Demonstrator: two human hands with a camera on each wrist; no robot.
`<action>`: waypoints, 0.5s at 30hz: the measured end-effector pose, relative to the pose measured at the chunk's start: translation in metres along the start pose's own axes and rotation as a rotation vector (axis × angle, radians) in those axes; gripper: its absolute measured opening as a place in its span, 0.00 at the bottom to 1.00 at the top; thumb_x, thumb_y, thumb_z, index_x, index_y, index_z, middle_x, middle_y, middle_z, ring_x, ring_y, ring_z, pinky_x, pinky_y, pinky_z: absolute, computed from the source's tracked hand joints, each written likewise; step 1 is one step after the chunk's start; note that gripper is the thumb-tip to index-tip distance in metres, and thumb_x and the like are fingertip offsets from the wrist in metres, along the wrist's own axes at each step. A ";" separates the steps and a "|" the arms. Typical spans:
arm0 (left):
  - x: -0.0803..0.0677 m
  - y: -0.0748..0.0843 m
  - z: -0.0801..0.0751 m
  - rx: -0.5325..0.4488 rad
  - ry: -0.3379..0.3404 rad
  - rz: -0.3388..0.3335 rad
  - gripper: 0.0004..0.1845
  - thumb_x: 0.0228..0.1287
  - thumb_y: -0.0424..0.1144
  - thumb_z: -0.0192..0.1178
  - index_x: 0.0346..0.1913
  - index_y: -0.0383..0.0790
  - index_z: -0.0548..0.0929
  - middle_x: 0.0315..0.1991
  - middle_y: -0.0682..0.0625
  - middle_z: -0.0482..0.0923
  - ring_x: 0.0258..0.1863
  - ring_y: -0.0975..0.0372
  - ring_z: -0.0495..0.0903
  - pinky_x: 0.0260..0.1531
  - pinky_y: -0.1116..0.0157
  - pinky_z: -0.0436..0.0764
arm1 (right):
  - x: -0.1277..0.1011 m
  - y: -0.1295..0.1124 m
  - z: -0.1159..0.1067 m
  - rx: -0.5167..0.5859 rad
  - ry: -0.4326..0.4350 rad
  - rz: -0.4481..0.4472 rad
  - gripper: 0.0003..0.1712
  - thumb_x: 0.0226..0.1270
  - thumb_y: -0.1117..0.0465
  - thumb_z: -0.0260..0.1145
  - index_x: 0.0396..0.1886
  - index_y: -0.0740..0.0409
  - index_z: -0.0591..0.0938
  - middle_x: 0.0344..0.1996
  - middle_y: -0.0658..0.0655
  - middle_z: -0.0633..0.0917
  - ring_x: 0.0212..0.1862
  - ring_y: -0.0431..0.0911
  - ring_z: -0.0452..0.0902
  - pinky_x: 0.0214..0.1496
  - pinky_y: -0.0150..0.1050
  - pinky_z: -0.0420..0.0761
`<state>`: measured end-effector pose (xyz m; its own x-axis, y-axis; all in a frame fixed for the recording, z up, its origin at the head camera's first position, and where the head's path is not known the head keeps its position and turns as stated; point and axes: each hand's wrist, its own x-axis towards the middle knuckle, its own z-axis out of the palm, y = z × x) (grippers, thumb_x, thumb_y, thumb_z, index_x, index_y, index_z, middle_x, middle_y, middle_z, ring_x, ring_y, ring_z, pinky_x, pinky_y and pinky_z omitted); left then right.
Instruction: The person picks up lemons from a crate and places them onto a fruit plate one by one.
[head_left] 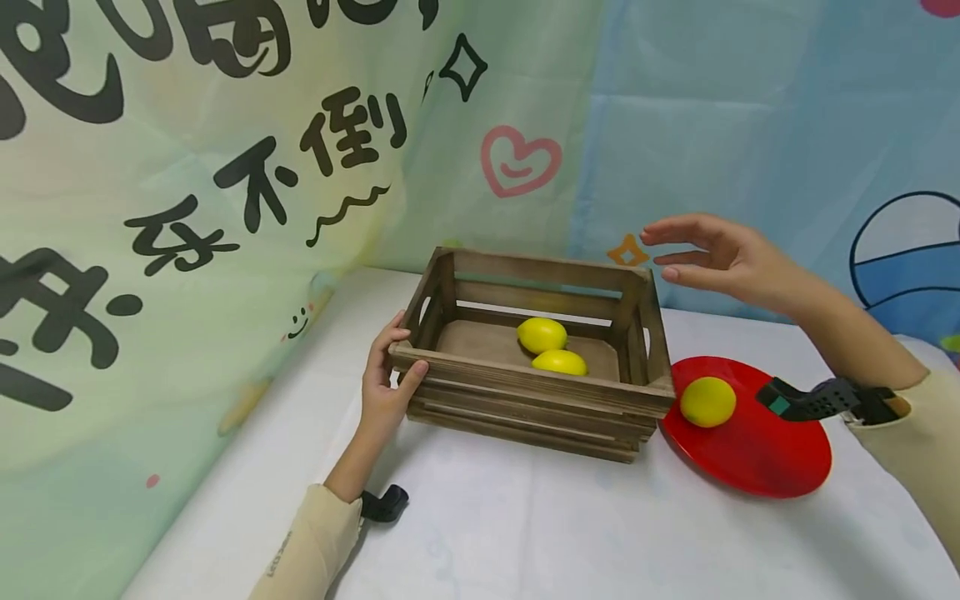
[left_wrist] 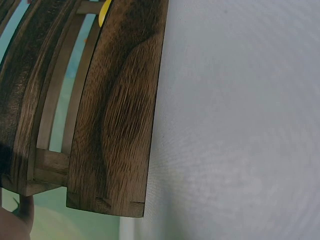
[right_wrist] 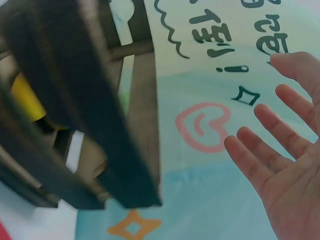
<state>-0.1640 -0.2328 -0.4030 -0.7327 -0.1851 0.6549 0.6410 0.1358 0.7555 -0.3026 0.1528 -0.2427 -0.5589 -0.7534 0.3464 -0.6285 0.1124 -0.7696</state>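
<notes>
A dark wooden slatted crate (head_left: 525, 400) stands on the white table, with two yellow lemons (head_left: 542, 334) (head_left: 559, 362) inside. My left hand (head_left: 386, 379) grips the crate's near left corner, thumb over the rim. My right hand (head_left: 705, 258) hovers above the crate's far right corner, fingers straight and spread, holding nothing; in the right wrist view the fingers (right_wrist: 280, 150) stand apart from the crate (right_wrist: 100, 125). A third lemon (head_left: 707, 402) lies on a red plate (head_left: 765, 458) right of the crate. The left wrist view shows the crate's side (left_wrist: 115, 125) close up.
A printed cloth backdrop (head_left: 225, 167) hangs close behind and to the left of the table. The white tablecloth (head_left: 525, 533) stretches bare in front of the crate. Black wrist camera mounts (head_left: 817, 400) (head_left: 384, 504) sit on both sleeves.
</notes>
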 end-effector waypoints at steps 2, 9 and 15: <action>-0.001 -0.007 -0.001 -0.001 -0.002 -0.007 0.22 0.67 0.32 0.61 0.55 0.23 0.65 0.71 0.27 0.55 0.73 0.57 0.57 0.68 0.66 0.60 | 0.009 -0.004 0.001 -0.013 -0.007 -0.005 0.29 0.64 0.81 0.58 0.64 0.65 0.72 0.60 0.49 0.78 0.59 0.37 0.75 0.50 0.27 0.79; -0.003 -0.029 -0.006 0.005 0.005 -0.016 0.22 0.66 0.30 0.62 0.57 0.27 0.66 0.73 0.36 0.57 0.74 0.55 0.56 0.69 0.63 0.59 | 0.037 -0.010 0.007 -0.143 -0.050 0.003 0.25 0.63 0.77 0.63 0.61 0.65 0.76 0.55 0.49 0.82 0.55 0.38 0.78 0.51 0.26 0.78; -0.003 -0.029 -0.006 0.002 0.002 -0.021 0.22 0.65 0.28 0.62 0.57 0.27 0.66 0.73 0.36 0.56 0.74 0.53 0.55 0.69 0.63 0.60 | 0.056 -0.008 0.015 -0.076 -0.109 -0.007 0.24 0.63 0.76 0.64 0.59 0.67 0.76 0.53 0.54 0.83 0.54 0.40 0.79 0.51 0.29 0.79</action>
<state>-0.1791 -0.2423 -0.4273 -0.7452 -0.1901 0.6392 0.6254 0.1335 0.7688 -0.3209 0.0993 -0.2254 -0.4946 -0.8198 0.2884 -0.6737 0.1521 -0.7231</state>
